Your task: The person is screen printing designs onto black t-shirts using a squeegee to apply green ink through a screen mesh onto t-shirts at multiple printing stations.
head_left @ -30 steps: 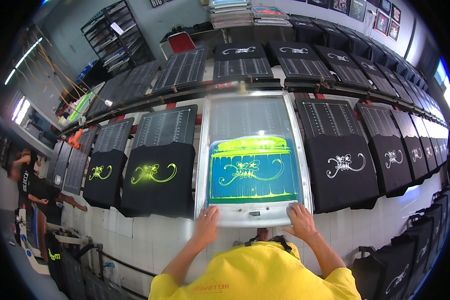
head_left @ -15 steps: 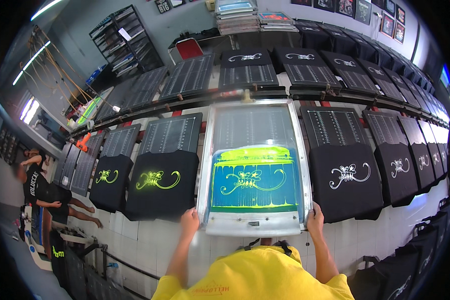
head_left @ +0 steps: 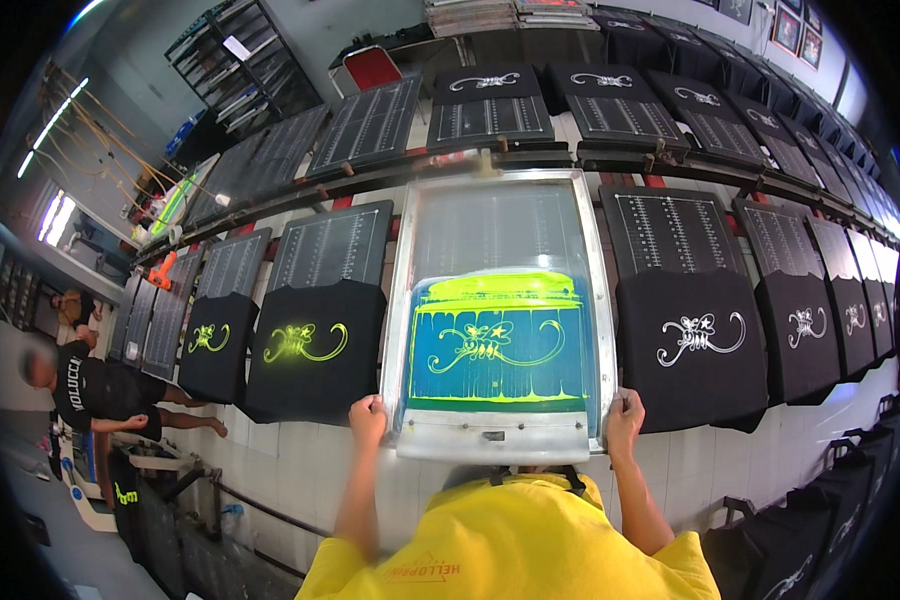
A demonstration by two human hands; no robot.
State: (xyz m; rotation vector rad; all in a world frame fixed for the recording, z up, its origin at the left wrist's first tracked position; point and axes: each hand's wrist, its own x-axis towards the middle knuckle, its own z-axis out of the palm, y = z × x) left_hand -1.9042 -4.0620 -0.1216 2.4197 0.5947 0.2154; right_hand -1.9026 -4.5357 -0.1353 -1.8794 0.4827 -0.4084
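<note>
A screen-printing frame [head_left: 600,300] with silver metal edges lies in front of me over a black platen, between two black T-shirts. Bright yellow-green ink [head_left: 500,287] is piled in a band across its blue stencil [head_left: 450,385], which bears a curling insect-like design. A broad metal bar [head_left: 440,432] spans the near end. My left hand [head_left: 367,420] is closed at the near left corner of the frame, and my right hand [head_left: 625,418] grips the near right corner. What lies beneath the screen is mostly hidden.
To the left, a black T-shirt [head_left: 315,385] carries a yellow-green print; to the right, another black T-shirt [head_left: 685,390] has a white one. A rail [head_left: 350,180] runs behind the platens. Another person [head_left: 95,385] is at the far left, near an orange tool [head_left: 164,270].
The view has tilted and shifted slightly, so the surroundings sit higher. My hands keep hold of the frame, which stays over the same platen. The person at left has moved a little.
</note>
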